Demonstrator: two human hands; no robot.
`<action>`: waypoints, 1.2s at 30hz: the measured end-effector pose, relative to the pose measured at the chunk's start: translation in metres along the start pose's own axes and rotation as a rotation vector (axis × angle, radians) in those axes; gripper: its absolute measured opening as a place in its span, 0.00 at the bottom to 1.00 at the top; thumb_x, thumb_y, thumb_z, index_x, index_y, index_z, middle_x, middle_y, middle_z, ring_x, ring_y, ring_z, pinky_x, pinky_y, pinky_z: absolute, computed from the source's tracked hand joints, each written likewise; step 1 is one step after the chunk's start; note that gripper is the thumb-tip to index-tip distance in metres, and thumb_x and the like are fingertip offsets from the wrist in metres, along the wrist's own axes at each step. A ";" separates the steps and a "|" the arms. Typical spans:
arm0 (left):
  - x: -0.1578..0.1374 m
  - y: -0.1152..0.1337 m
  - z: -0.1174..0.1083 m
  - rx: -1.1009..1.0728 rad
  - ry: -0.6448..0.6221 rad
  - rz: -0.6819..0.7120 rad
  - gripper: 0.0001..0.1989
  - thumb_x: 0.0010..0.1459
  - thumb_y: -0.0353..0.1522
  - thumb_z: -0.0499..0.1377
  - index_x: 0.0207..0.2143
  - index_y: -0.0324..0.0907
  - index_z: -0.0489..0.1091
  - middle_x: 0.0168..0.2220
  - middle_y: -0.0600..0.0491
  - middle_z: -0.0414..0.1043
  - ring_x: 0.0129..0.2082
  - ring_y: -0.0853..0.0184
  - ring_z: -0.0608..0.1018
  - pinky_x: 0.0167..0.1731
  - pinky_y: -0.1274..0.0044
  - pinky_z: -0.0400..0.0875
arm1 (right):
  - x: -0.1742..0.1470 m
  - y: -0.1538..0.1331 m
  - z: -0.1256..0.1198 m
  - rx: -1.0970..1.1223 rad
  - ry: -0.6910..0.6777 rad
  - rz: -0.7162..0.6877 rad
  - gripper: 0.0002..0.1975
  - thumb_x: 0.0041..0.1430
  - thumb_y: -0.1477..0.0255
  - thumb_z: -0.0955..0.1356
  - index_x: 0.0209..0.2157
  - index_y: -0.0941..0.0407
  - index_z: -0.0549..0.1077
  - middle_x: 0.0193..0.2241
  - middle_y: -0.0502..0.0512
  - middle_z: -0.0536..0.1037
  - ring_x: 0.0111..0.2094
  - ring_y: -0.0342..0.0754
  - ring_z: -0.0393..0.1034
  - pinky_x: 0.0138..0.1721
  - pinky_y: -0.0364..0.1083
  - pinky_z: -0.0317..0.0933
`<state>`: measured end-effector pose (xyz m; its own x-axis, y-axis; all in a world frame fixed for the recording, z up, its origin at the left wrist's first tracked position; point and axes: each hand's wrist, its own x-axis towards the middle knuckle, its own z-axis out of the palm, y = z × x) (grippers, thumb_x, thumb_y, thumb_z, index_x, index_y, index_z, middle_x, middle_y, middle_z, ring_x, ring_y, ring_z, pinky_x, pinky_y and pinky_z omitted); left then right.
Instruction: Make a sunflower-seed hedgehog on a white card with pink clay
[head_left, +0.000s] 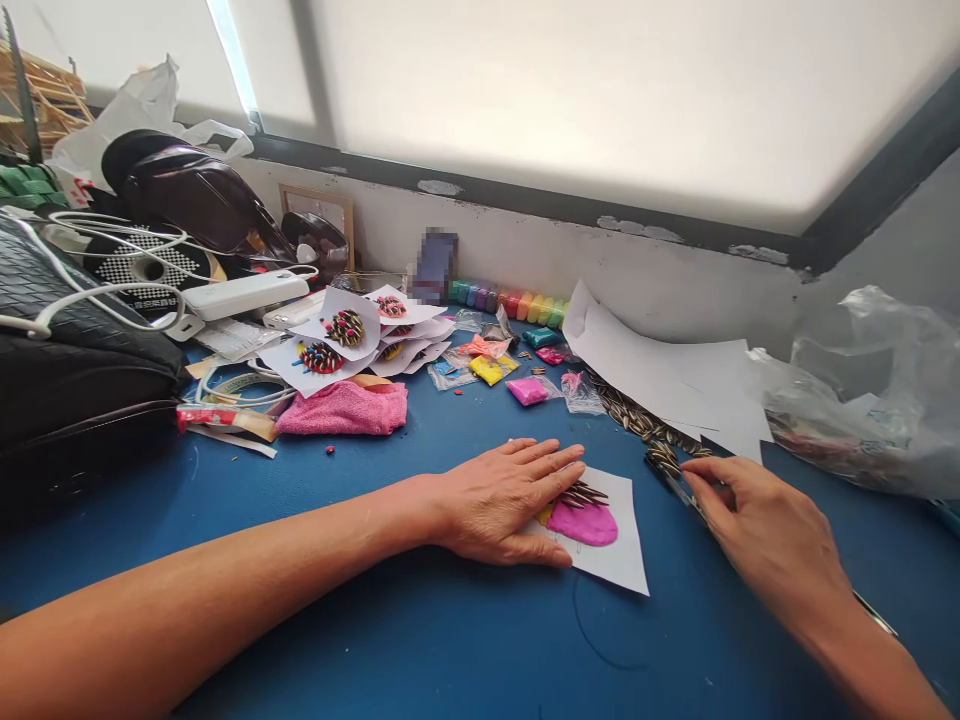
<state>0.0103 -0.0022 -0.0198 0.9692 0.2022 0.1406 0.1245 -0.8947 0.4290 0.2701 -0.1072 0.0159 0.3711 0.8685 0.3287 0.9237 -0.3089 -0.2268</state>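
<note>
Fingers [556, 468] of the left hand [499, 500] lie flat and outstretched, gripping nothing, across a small sheet of white paper [628, 560] on a blue counter [375, 620], while the thumb and fingertips of the right hand [776, 535] close on slim metal tweezers [681, 490], their points among striped seeds [630, 414] heaped just beyond; I cannot tell from here whether a seed is caught between the tips. On the paper, partly covered by the left hand, sits a rounded shape of bright pink clay [585, 525], its upper edge bristling with dark spiky seeds [585, 495] and a yellow patch [545, 515] showing beside the palm. Larger white sheets [667, 375] cover part of the heap, with a clear plastic bag [900, 390] to their right. Farther back lie a yellow packet [493, 369] and a pink packet [529, 391], before a rainbow row of small packs [517, 304] along the wall. To the left, cards [315, 362] bearing similar spiky, colourful figures overlap behind a folded pink cloth [345, 410], near a white box-shaped device [244, 293] trailing cables and a black bag [75, 370] at the counter's edge. A pale blind [562, 90] glows above.
</note>
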 end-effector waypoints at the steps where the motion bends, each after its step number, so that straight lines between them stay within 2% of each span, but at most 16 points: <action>1: 0.000 0.000 0.000 0.004 -0.009 -0.003 0.43 0.63 0.54 0.50 0.69 0.35 0.44 0.71 0.42 0.37 0.70 0.49 0.46 0.66 0.57 0.44 | 0.000 0.001 0.001 -0.002 -0.005 -0.003 0.18 0.53 0.58 0.61 0.32 0.52 0.78 0.31 0.56 0.81 0.29 0.54 0.72 0.28 0.50 0.59; 10: 0.001 0.000 0.001 0.017 -0.038 -0.016 0.43 0.64 0.54 0.48 0.69 0.34 0.43 0.71 0.43 0.39 0.70 0.51 0.44 0.67 0.59 0.42 | 0.012 0.017 0.012 0.003 -0.074 -0.052 0.18 0.53 0.59 0.61 0.32 0.52 0.79 0.34 0.56 0.80 0.32 0.54 0.73 0.30 0.50 0.61; 14: 0.000 -0.001 0.002 0.011 -0.017 -0.015 0.43 0.63 0.54 0.50 0.69 0.35 0.44 0.70 0.43 0.40 0.70 0.52 0.46 0.67 0.61 0.42 | 0.017 0.021 0.020 -0.001 -0.108 -0.091 0.16 0.55 0.59 0.61 0.30 0.52 0.77 0.32 0.55 0.79 0.31 0.52 0.72 0.30 0.49 0.62; 19: 0.000 -0.001 0.000 0.002 0.017 -0.031 0.45 0.63 0.54 0.51 0.69 0.32 0.43 0.71 0.41 0.37 0.71 0.54 0.43 0.68 0.63 0.41 | 0.019 0.022 0.020 -0.033 -0.110 -0.100 0.14 0.55 0.61 0.60 0.28 0.53 0.72 0.31 0.58 0.78 0.30 0.54 0.71 0.26 0.49 0.59; 23: 0.000 -0.001 -0.001 -0.009 0.022 -0.037 0.46 0.63 0.54 0.51 0.69 0.31 0.42 0.71 0.41 0.38 0.71 0.54 0.43 0.68 0.64 0.39 | 0.017 0.019 0.004 -0.027 -0.107 -0.095 0.14 0.55 0.61 0.59 0.30 0.52 0.70 0.31 0.59 0.77 0.29 0.54 0.71 0.25 0.49 0.58; 26: 0.000 -0.002 -0.001 -0.012 0.010 -0.041 0.46 0.63 0.54 0.50 0.69 0.31 0.42 0.71 0.40 0.39 0.71 0.53 0.44 0.68 0.63 0.39 | 0.010 0.011 -0.003 -0.010 -0.164 -0.127 0.15 0.56 0.59 0.59 0.30 0.52 0.71 0.30 0.57 0.77 0.28 0.52 0.71 0.26 0.48 0.60; 31: 0.001 -0.002 0.001 -0.006 0.000 -0.062 0.45 0.62 0.55 0.50 0.68 0.32 0.45 0.70 0.39 0.43 0.70 0.52 0.46 0.68 0.62 0.41 | -0.002 -0.003 0.007 -0.025 -0.282 -0.182 0.13 0.56 0.61 0.61 0.25 0.51 0.72 0.25 0.54 0.77 0.25 0.51 0.71 0.26 0.48 0.60; 33: 0.001 -0.002 0.001 -0.002 0.004 -0.065 0.45 0.62 0.55 0.50 0.68 0.32 0.46 0.70 0.38 0.43 0.70 0.51 0.47 0.67 0.61 0.41 | -0.004 -0.004 0.010 -0.034 -0.290 -0.181 0.15 0.58 0.60 0.61 0.25 0.51 0.72 0.24 0.53 0.77 0.24 0.51 0.71 0.25 0.48 0.59; 36: 0.000 -0.001 0.000 -0.008 0.025 -0.055 0.44 0.62 0.55 0.50 0.68 0.32 0.47 0.69 0.38 0.45 0.70 0.51 0.47 0.67 0.61 0.41 | -0.005 -0.002 0.007 -0.034 -0.265 -0.179 0.15 0.59 0.60 0.60 0.28 0.51 0.74 0.27 0.54 0.79 0.26 0.52 0.73 0.26 0.49 0.60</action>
<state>0.0107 -0.0012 -0.0206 0.9554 0.2606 0.1388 0.1753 -0.8790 0.4435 0.2654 -0.1083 0.0080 0.1689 0.9796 0.1093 0.9764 -0.1511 -0.1544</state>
